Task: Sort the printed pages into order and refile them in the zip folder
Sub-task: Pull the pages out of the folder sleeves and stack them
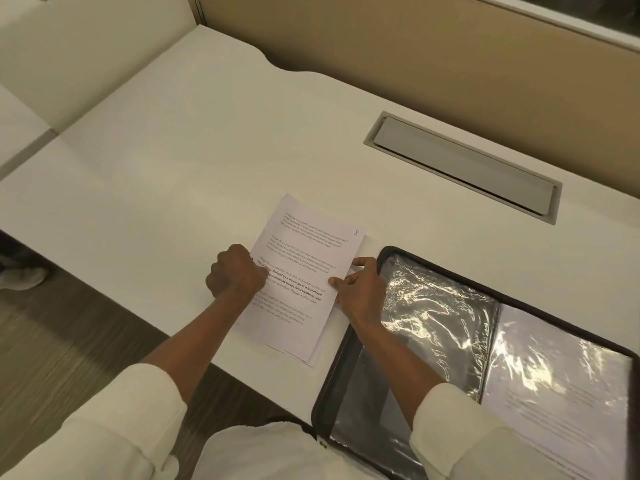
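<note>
Right hand (360,289) pinches pages (308,251) at the edge nearest the zip folder (332,382), thumb on top | left hand (235,271) curled at the far edge, grip unclear | pages flat, just beside the open folder | judged light, limp, slippery: hold both long edges.

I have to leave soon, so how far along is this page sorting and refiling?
Done: zip folder lies open, one printed page already sleeved. In hand: left hand and right hand hold the stack of pages, 8 on top. Remaining: sleeving that stack, zipping up.
</note>
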Action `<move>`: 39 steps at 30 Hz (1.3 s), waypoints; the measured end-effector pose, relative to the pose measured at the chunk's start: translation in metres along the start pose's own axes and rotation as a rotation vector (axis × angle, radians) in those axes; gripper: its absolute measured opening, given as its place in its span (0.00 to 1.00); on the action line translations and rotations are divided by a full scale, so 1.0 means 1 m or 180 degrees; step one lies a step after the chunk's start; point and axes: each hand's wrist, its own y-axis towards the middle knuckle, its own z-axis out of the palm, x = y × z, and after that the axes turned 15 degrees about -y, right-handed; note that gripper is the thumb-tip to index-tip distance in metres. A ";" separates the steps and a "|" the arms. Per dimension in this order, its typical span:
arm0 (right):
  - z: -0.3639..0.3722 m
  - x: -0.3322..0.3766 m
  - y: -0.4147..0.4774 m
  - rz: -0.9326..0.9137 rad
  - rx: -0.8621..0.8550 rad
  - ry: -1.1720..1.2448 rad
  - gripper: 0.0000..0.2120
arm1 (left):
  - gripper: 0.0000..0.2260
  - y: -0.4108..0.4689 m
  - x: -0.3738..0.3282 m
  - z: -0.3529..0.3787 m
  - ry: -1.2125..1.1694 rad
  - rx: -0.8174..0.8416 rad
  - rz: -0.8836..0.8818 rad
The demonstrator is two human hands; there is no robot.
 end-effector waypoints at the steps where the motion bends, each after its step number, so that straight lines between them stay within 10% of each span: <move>1: 0.001 -0.001 0.000 -0.0005 -0.0001 -0.0018 0.26 | 0.15 0.000 0.000 0.001 0.0043 -0.0004 0.0004; 13: 0.001 0.003 -0.003 -0.0086 -0.0143 -0.0313 0.35 | 0.28 -0.003 -0.006 0.005 0.0292 -0.0166 0.0093; 23: -0.037 -0.046 -0.029 -0.0605 -0.0532 -0.0336 0.16 | 0.21 -0.043 -0.018 0.035 0.0933 -0.0683 0.1170; 39: -0.173 -0.215 -0.089 -0.0295 -0.1817 -0.1205 0.16 | 0.11 -0.241 -0.083 0.196 0.0581 0.1220 0.3812</move>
